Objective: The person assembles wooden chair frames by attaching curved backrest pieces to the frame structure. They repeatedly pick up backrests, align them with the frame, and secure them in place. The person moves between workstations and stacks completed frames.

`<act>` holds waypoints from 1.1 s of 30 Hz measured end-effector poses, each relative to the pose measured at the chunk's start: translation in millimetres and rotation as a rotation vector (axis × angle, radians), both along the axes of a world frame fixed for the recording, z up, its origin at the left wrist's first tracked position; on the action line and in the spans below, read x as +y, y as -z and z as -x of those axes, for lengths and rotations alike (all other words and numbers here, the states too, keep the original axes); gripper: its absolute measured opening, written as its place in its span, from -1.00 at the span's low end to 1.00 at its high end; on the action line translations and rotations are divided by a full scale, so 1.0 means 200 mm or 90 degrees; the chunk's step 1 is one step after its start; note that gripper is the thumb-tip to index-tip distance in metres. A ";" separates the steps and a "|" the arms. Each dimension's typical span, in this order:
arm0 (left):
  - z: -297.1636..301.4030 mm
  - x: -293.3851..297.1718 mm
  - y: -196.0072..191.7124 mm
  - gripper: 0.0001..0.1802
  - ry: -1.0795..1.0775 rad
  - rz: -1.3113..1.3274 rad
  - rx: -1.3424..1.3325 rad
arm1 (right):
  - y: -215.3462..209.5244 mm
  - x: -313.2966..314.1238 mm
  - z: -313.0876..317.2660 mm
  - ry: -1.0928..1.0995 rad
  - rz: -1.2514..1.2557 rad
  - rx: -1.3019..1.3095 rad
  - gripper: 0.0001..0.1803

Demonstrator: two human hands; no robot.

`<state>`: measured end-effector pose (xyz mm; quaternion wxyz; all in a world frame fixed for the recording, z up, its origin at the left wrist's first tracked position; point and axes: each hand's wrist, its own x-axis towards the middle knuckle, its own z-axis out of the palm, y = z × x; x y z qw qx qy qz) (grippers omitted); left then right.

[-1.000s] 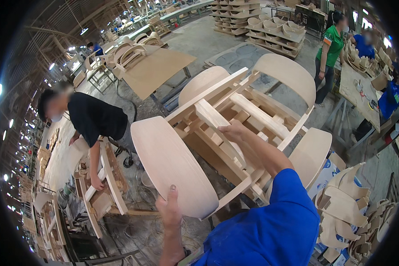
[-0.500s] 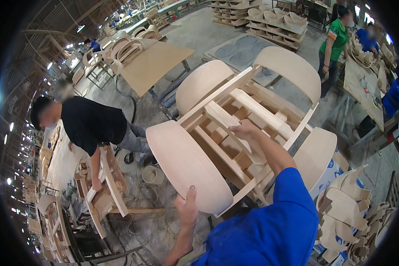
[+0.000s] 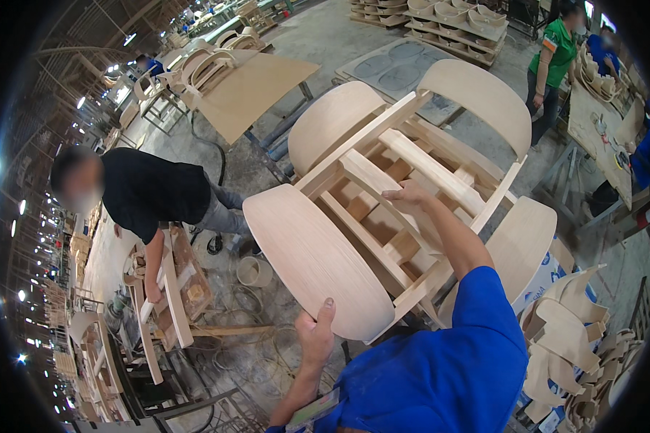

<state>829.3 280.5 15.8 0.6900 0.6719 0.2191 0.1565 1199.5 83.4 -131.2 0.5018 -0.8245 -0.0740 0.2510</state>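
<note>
In the head view, the person in the blue shirt holds up a bare wooden chair assembly (image 3: 404, 209), a set of unfinished chairs nested together, with four curved plywood panels standing out around a lattice of pale rails and blocks. It fills the middle of the scene, lifted clear of the floor and tilted. The left hand (image 3: 316, 333) grips the near lower edge of the closest curved panel (image 3: 314, 260), thumb pressed up against its face and the fingers wrapped out of sight behind the rim. The right hand (image 3: 409, 195) reaches over into the frame and lies closed over one of the rails (image 3: 383, 189), fingers curled around it. As a judgement, the lift itself is done and the load is in the carrying stage; setting it down somewhere is what remains, and nothing here shows where. To the left, a co-worker in a black top (image 3: 152, 191) bends over a wooden frame (image 3: 167, 289) on a low bench. On the near right lies a heap of curved plywood pieces (image 3: 567, 346). Farther off stand a large flat board (image 3: 256, 86) on trestles, pallets (image 3: 455, 18) of stacked shells, and a person in green (image 3: 552, 65) at the far right.
</note>
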 end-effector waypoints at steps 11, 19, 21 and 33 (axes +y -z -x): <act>0.22 0.19 0.09 -0.58 0.229 -0.046 0.069 | -0.05 0.10 0.16 0.103 0.189 -0.287 -0.31; 0.52 0.29 0.28 -0.51 0.452 0.036 0.107 | -0.54 -0.04 0.90 0.389 -0.496 -0.177 -0.78; 0.64 0.34 0.31 -0.51 0.489 0.042 0.110 | -0.63 -0.08 1.26 0.318 -0.519 -0.228 -0.79; 1.06 -0.24 0.31 -0.51 0.976 -0.092 0.196 | -0.66 -0.91 3.34 0.511 -0.856 -0.241 -0.78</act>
